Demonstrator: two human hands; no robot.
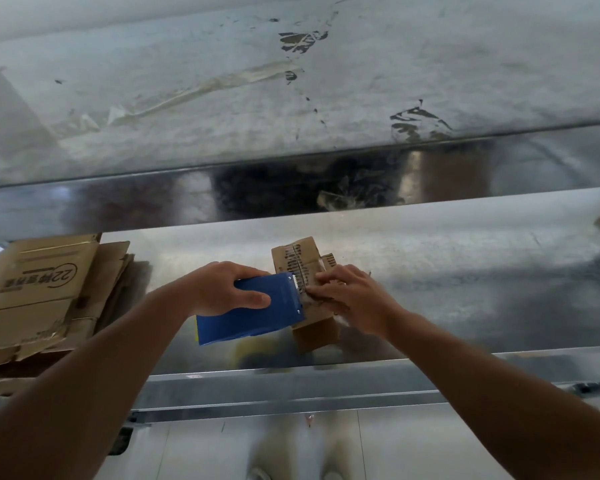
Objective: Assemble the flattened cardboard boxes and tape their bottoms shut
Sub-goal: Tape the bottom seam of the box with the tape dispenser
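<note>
A small assembled cardboard box [300,261] stands on the metal table [465,271], its printed flaps facing up. My left hand [222,289] grips a blue tape dispenser [257,313] whose toothed blade touches the top of the box. My right hand [354,296] lies on the box just right of the blade, fingers pressing on the flaps and the tape end. The box's near side is partly hidden by both hands and the dispenser.
A stack of flattened cardboard boxes [39,296] lies at the table's left edge. A raised steel ledge [187,199] runs behind the work area, with a scuffed grey surface beyond. The table's front rail [291,386] is close to my body.
</note>
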